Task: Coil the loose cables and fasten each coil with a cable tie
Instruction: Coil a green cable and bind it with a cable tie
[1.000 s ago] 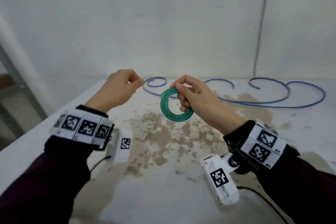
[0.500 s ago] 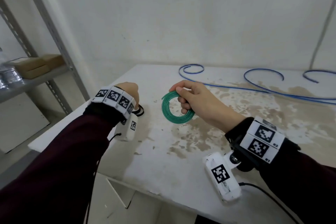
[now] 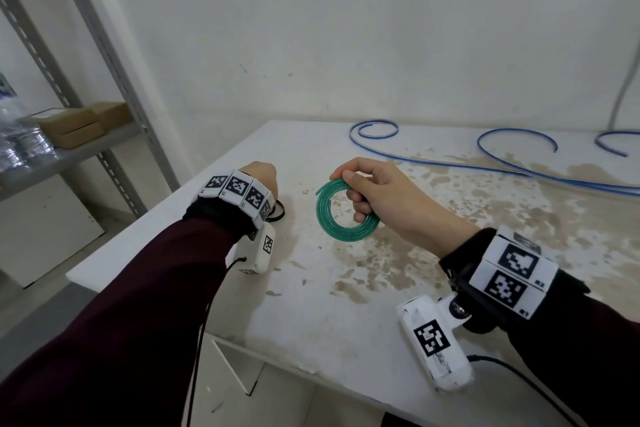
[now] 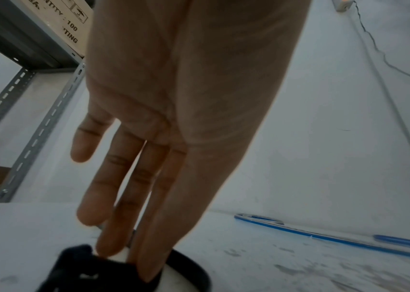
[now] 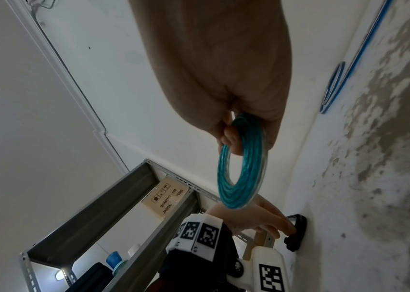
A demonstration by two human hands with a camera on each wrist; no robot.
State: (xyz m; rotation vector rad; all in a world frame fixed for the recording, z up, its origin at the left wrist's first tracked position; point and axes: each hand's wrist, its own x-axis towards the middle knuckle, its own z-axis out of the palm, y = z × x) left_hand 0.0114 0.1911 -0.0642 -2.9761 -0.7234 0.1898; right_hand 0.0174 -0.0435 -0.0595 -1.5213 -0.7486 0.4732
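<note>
My right hand point(image 3: 374, 191) pinches a small green cable coil point(image 3: 343, 215) between thumb and curled fingers and holds it upright above the table; the right wrist view shows the coil point(image 5: 241, 164) hanging from the fingers. My left hand point(image 3: 259, 177) reaches down near the table's left edge. Its fingers point(image 4: 114, 233) are straight and their tips touch a black looped cable tie point(image 4: 194, 266) lying on the table, seen as the black tie point(image 3: 278, 212) beside the wrist band. A long loose blue cable point(image 3: 450, 163) winds along the back of the table.
The stained white table point(image 3: 346, 322) ends close to my left hand. A grey metal shelf rack point(image 3: 114, 55) stands left of it, holding cardboard boxes point(image 3: 76, 125) and wrapped bottles point(image 3: 20, 146). A grey conduit point(image 3: 623, 87) runs down the wall at the right.
My left hand left its place beside the green coil and went down and left to the black tie at the table edge. The view swung left. The right hand still holds the coil.
</note>
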